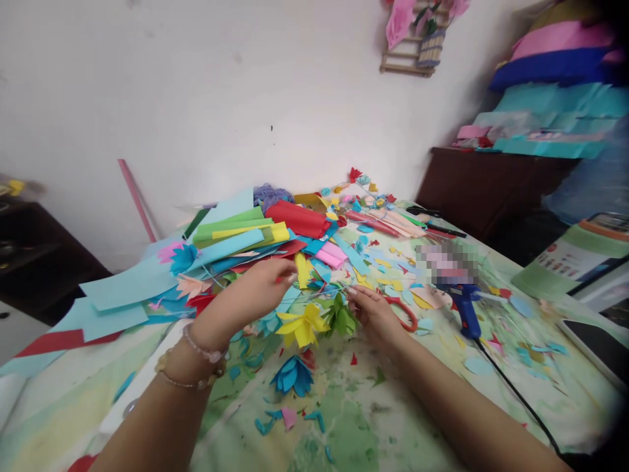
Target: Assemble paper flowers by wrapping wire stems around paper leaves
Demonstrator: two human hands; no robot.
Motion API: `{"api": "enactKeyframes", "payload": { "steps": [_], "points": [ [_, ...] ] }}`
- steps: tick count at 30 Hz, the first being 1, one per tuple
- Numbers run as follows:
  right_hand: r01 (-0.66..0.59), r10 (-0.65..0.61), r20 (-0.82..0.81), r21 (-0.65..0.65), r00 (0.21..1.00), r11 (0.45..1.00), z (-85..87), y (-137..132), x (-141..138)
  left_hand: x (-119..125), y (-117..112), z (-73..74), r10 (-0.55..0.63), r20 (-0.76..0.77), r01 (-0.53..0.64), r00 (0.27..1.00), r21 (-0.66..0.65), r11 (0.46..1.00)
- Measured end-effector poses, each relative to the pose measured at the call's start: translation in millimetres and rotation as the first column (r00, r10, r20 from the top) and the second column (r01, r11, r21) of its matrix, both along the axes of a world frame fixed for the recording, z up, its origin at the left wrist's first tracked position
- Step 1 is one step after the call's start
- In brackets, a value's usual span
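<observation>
My left hand [265, 283] is over the middle of the table, fingers curled together and partly hidden behind the hand; what they hold, if anything, I cannot make out. My right hand [371, 313] pinches a thin wire stem [346, 289] between thumb and fingertips. Close against those fingers is a green paper flower [341, 319], and left of it a yellow paper flower [302, 326]. Nearer to me lies a blue paper flower [293, 376]. Scissors [409, 316] with orange handles lie just beyond my right hand, their blades hidden.
A blue glue gun [466, 314] with a black cord stands at the right. Rolled and flat coloured paper [297, 218] is piled at the back left. Paper scraps [269, 419] litter the cloth. A phone-like dark slab [597, 351] and a green container [565, 255] are far right.
</observation>
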State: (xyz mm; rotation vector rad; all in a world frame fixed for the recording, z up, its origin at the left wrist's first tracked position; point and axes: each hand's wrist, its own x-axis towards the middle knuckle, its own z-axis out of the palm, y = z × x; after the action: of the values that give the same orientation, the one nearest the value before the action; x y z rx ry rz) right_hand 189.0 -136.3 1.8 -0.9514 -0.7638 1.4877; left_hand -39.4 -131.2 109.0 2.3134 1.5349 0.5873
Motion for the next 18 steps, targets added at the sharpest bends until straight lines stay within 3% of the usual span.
{"api": "enactKeyframes", "payload": {
  "steps": [3,7,12,18],
  "points": [
    [-0.050,0.050,-0.068,-0.007,0.996,0.999,-3.0,2.4,0.7,-16.2,7.5,-5.3,-0.064,-0.349,0.081,0.935,0.033,0.996],
    [-0.085,0.085,-0.129,0.009,0.988,0.996,-7.2,3.2,-1.4,-19.6,12.7,-20.1,-0.149,-0.560,0.138,0.815,-0.062,0.989],
    [-0.117,0.108,-0.175,-0.042,0.979,0.992,-0.9,-0.1,-6.3,-19.7,14.6,-27.0,-0.076,-0.648,0.025,0.758,-0.088,0.996],
    [-0.114,0.108,-0.153,-0.028,0.982,0.993,3.9,-5.0,-9.5,-23.2,22.2,-26.5,-0.134,-0.606,0.126,0.784,-0.057,0.990]
  ]
}}
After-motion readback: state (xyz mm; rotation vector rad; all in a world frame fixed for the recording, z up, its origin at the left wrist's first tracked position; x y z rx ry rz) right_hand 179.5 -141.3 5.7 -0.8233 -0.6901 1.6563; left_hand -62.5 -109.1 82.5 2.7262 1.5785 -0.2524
